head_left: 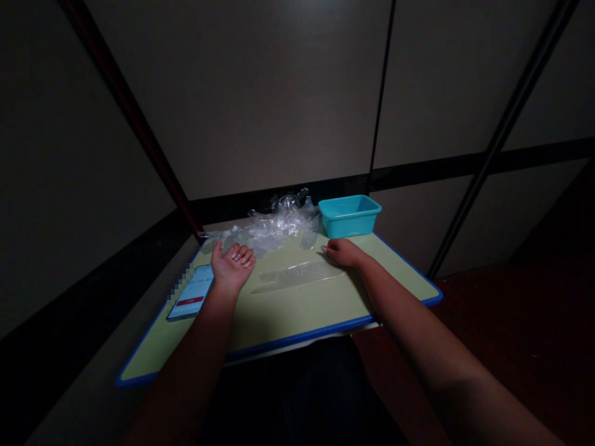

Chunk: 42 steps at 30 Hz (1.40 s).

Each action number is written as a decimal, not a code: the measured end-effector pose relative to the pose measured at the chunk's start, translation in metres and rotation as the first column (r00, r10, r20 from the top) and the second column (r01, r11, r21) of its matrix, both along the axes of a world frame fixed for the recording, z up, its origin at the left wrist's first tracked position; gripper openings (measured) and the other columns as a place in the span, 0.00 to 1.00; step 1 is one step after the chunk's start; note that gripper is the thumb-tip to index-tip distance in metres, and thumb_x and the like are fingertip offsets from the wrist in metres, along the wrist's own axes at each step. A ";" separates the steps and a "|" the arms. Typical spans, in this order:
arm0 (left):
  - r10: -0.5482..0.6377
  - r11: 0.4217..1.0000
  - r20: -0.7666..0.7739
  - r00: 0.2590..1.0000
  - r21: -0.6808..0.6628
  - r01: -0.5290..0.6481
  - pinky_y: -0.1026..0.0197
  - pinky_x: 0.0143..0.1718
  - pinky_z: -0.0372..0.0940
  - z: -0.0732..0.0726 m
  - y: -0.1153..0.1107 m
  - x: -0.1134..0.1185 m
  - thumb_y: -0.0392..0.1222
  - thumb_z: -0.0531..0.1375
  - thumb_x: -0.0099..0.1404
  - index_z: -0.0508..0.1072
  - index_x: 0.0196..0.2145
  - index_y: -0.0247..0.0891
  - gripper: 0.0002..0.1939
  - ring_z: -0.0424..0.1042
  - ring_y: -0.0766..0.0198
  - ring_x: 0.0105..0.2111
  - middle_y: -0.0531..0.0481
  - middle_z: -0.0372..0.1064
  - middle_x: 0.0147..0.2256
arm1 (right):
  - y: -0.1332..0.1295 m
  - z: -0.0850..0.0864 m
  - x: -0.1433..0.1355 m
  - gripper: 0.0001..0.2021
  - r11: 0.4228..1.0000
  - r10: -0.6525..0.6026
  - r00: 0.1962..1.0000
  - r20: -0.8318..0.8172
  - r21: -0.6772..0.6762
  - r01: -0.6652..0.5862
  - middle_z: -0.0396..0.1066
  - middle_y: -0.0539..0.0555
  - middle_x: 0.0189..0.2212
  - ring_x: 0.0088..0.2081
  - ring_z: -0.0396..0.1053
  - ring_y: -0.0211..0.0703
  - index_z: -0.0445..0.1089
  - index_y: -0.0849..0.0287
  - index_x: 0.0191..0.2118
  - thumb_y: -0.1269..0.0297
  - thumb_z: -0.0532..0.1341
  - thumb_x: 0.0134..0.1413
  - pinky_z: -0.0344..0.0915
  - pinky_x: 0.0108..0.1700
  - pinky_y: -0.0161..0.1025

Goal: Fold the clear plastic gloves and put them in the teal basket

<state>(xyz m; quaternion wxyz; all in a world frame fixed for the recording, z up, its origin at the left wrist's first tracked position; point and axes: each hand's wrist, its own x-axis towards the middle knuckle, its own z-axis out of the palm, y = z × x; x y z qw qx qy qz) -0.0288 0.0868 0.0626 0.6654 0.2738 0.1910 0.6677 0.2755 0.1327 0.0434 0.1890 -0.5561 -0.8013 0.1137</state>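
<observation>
A clear plastic bag (297,276) lies flat on the worktop (292,313) in front of the person, in the gap between the two hands. Its long axis runs left to right, with the right end tilted a little toward the far side, so each hand faces one of its short ends. The right hand (343,253) is the nearer one, poised at the bag's right end, its fingers curled down; whether it touches the film or pinches anything cannot be told. The left hand (231,266) stands just off the bag's left end, palm up, thumb spread and fingers loosely bent, with nothing visible in it. Beyond the bag, at the far left and middle, a loose heap of crumpled clear plastic (274,232) spreads along the back of the worktop, and to the right of this heap a turquoise plastic basin (349,226) sits at the far right, beyond the right hand. A smartphone (193,291) lies to the left of the left hand, its screen lit; it shows a red button and a line of characters too small to read. No brand or label is legible on the bag, the heap or the basin.
</observation>
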 end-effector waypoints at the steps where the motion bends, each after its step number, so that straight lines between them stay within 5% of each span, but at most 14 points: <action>1: -0.003 1.000 0.001 1.000 0.006 0.003 0.64 0.16 0.51 0.000 0.000 0.000 0.57 0.50 0.59 0.47 0.17 0.40 0.23 0.52 0.68 0.16 0.56 0.46 0.16 | 0.000 0.000 0.000 0.16 1.000 0.000 1.000 0.002 -0.001 0.000 0.70 0.54 0.27 0.26 0.60 0.36 0.71 0.63 0.32 0.56 0.53 0.58 0.49 0.27 0.33; 11: -0.033 0.999 0.045 0.998 0.037 0.031 0.64 0.15 0.49 -0.001 -0.001 -0.002 0.56 0.52 0.57 0.41 0.18 0.41 0.25 0.50 0.69 0.14 0.56 0.44 0.14 | 0.004 -0.004 0.001 0.17 1.000 0.012 1.000 -0.007 0.007 -0.012 0.70 0.53 0.25 0.25 0.60 0.36 0.71 0.63 0.31 0.55 0.52 0.58 0.48 0.26 0.33; 26: 0.038 0.999 0.094 0.995 0.026 -0.041 0.64 0.14 0.51 0.000 -0.001 -0.002 0.58 0.48 0.60 0.46 0.15 0.40 0.25 0.52 0.70 0.13 0.56 0.46 0.13 | 0.004 -0.003 0.001 0.16 1.000 0.009 1.000 0.007 0.013 -0.009 0.70 0.54 0.26 0.26 0.60 0.36 0.71 0.63 0.31 0.56 0.53 0.58 0.48 0.26 0.33; 42: 0.079 0.996 -0.044 0.996 0.055 -0.076 0.64 0.13 0.48 0.003 -0.004 0.004 0.58 0.41 0.64 0.47 0.09 0.40 0.31 0.49 0.69 0.09 0.54 0.44 0.07 | 0.005 -0.004 0.000 0.16 1.000 0.009 1.000 0.020 0.013 -0.009 0.70 0.54 0.26 0.26 0.59 0.36 0.71 0.63 0.31 0.56 0.53 0.58 0.48 0.26 0.33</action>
